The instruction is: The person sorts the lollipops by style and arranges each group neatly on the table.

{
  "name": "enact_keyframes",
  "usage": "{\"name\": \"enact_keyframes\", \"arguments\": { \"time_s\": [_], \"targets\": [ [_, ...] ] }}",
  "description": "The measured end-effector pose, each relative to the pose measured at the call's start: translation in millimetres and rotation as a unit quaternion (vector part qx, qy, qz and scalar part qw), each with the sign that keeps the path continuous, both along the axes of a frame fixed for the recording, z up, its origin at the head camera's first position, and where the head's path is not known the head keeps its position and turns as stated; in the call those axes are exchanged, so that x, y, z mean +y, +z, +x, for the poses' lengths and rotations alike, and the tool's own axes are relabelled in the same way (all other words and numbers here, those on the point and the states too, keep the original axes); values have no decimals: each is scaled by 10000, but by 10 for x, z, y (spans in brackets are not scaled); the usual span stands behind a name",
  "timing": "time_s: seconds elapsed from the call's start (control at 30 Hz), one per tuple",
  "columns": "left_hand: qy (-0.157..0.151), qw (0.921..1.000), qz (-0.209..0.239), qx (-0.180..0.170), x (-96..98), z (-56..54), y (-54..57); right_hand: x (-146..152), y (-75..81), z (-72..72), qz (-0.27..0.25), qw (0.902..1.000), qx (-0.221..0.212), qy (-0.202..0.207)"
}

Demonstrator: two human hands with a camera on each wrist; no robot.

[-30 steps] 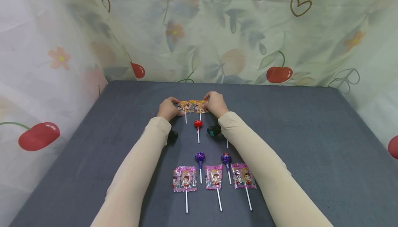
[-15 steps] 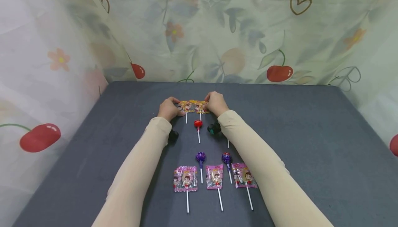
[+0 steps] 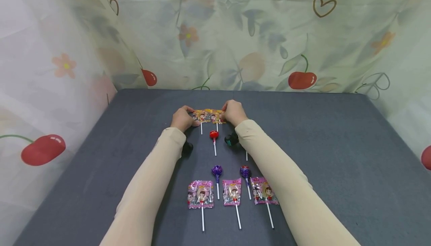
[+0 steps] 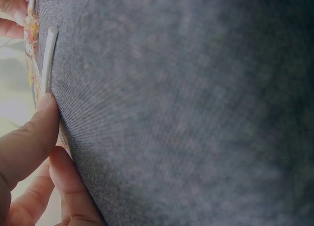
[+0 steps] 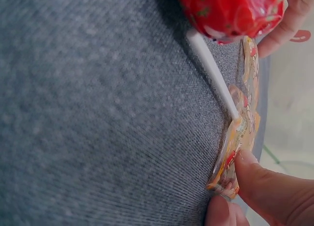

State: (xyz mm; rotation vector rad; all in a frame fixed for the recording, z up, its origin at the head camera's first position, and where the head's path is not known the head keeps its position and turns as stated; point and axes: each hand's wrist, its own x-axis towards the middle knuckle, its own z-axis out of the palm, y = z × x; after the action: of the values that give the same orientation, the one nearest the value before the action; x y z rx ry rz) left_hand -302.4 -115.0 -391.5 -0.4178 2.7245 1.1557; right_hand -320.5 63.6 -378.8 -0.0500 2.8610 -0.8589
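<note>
One printed cloth [image 3: 229,32] behind, one grey table [image 3: 336,145]; barely any change from a second ago, the head view having shifted only slightly. Two pale sleeves [image 3: 144,186], mine, reach to the same spot. Two hands, same places as then: my left hand [image 3: 182,119] pinches the outer side of the left orange packet [image 3: 203,116], my right hand [image 3: 234,112] pinches the outer side of the right orange packet [image 3: 216,117], thumb on its face. Two orange packets, side by side, edges meeting, on the far part of the table, sticks toward me, unmoved. Three pink packets [image 3: 232,191] in a row, nearest me, unmoved. Two purple lollipops [image 3: 217,170] just beyond those, one red lollipop [image 3: 214,134] near the orange pair, all unmoved. One loose-looking stick end [image 3: 247,156] by my right sleeve, rest hidden.
</note>
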Motion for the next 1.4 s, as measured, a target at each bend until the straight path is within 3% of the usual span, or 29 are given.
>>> {"name": "enact_keyframes", "arguments": {
  "time_s": [0.7, 1.0, 1.2, 1.4],
  "targets": [
    [22, 10000, 10, -4, 19, -8, -15, 95, 34, 22, -355, 9991, -180, 146],
    [-1, 10000, 25, 47, 7, -7, -21, 337, 334, 149, -1838, 9789, -622, 632],
    [-7, 10000, 52, 17, -3, -6, -19, 571, 560, 345, -2110, 9696, -497, 1135],
    [23, 10000, 85, -7, 0, -1, -10, 818, 693, 530, -2183, 9664, -154, 1349]
  ]
}}
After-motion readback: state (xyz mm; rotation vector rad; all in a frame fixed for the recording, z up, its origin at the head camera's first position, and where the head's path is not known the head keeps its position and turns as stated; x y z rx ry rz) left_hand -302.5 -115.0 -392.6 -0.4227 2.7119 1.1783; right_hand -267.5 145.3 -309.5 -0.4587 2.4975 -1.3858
